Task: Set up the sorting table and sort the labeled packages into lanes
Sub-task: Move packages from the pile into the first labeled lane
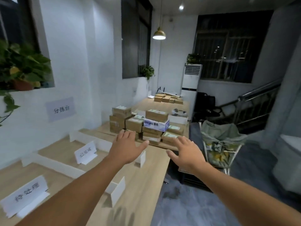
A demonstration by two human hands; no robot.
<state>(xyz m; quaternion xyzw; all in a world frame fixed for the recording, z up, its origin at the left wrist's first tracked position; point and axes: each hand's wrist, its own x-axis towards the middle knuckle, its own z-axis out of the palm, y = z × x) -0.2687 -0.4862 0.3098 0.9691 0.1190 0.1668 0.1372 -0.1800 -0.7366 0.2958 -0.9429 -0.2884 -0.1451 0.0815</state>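
Above the sorting table: both bare forearms stretch forward from the near edge, palms down.
Left hand: fingers straight and slightly spread, thumb swung out to the right, holding nothing. The fingertips lie at the near side of the package stack; I cannot tell whether they touch it.
Right hand: fingers wide and relaxed, thumb pointing left, empty. It hangs past the table's right edge, just near of the stack's right corner.
Package stack: brown labeled cartons piled at mid-table, beyond both hands, with a blue-and-white Deeyeo box wedged among them on the right.
Far packages: a lower cluster at the table's far end.
Lane dividers: white strips crossing the left part of the table, near of the stack.
Lane cards: one folded card stands left of the left forearm, and another stands nearer, at the left.
Wall sign: a paper sheet on the left wall.
Cart: right of the table, holding a green sack.
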